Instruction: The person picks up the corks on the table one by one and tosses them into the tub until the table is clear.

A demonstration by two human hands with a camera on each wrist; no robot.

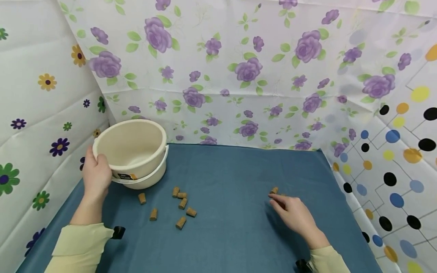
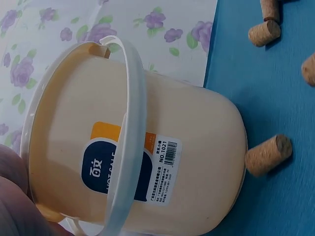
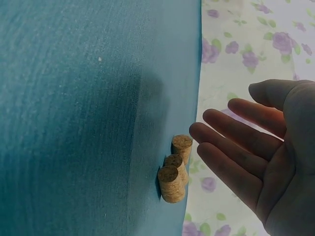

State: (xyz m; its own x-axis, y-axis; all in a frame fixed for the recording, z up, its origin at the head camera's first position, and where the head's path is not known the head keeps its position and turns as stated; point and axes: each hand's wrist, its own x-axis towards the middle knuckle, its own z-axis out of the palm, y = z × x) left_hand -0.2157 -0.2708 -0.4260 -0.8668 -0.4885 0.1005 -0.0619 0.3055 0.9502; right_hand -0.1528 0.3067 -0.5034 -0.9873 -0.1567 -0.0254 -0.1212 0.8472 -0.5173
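Note:
My left hand (image 1: 97, 172) grips the rim of a cream plastic bucket (image 1: 143, 172) at the back left, its thumb by the rim. A white handle (image 2: 132, 123) hangs across the labelled side in the left wrist view. The inside that shows in the head view is bare. To the right, my right hand (image 1: 297, 216) hovers with fingers extended and nothing held. Close to its fingertips stand a few corks (image 3: 172, 184), partly hidden by the hand in the head view.
Several corks (image 1: 182, 203) lie scattered in front of the bucket on the blue cloth (image 1: 232, 235). A single cork (image 2: 268, 155) is near the bucket's base. Flowered sheeting (image 1: 218, 76) rises behind, and dotted sheeting (image 1: 409, 182) borders the right side.

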